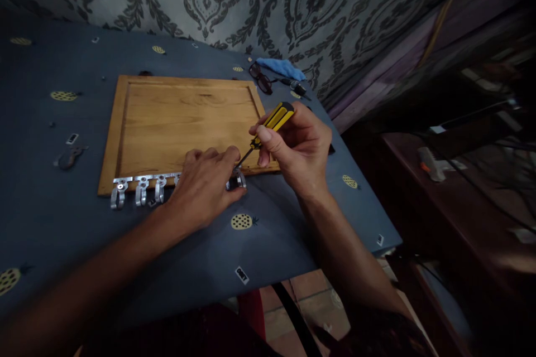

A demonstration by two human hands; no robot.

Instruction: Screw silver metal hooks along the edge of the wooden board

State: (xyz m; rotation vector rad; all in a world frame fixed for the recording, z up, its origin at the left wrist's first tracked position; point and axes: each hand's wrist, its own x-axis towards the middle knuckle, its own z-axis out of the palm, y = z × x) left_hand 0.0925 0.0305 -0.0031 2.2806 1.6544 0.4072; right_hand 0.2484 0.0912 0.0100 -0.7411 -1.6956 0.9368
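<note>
A framed wooden panel (188, 117) lies flat on the table. Along its near edge runs a metal hook rail (144, 178) with several silver hooks, its middle hidden under my left hand. My left hand (207, 181) is closed over the rail, thumb beside the rightmost visible hook (237, 179) and fingertips at the panel's edge. A yellow-and-black screwdriver (273, 122) is pinched in the fingers of my right hand (304, 148). Its shaft slants down and left to the rail close to my left fingertips; the exact tip contact is hard to make out.
The table (293, 240) has a blue pineapple-print cover. Beyond the panel lie sunglasses (260, 78), a blue cloth (281, 68) and a small dark object with keys or metal parts (298, 88). A metal item (70, 157) rests at left. Right of the table stands dark furniture (419, 178) with cables.
</note>
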